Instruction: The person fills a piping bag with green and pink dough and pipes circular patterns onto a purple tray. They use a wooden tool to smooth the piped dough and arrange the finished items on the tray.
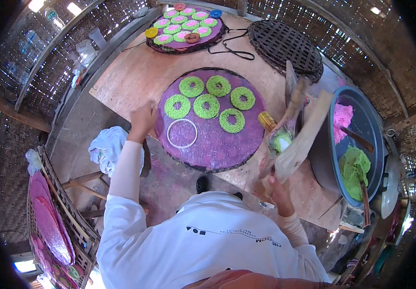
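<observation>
A round purple tray [227, 149] with a dark rim lies before me. Several green dough rings [206, 106] with lacy surfaces sit on its far part, and a thin white hoop [182, 133] rests on its near left. At the tray's left rim is my left hand [143, 118], fingers curled; what they grip, if anything, is hidden. To the right stands a wooden press [299, 149] with a gold-coloured cylinder [267, 121] at its side and green dough [281, 141] inside. My right hand [280, 195] is closed at the near end of this press, its fingers partly hidden.
A blue tub [379, 144] at the right holds pink dough [343, 120], green dough [355, 168] and wooden paddles. At the back are another tray [224, 30] of pink-centred green rings and a black woven tray [285, 45]. A pale blue cloth [109, 149] hangs at left.
</observation>
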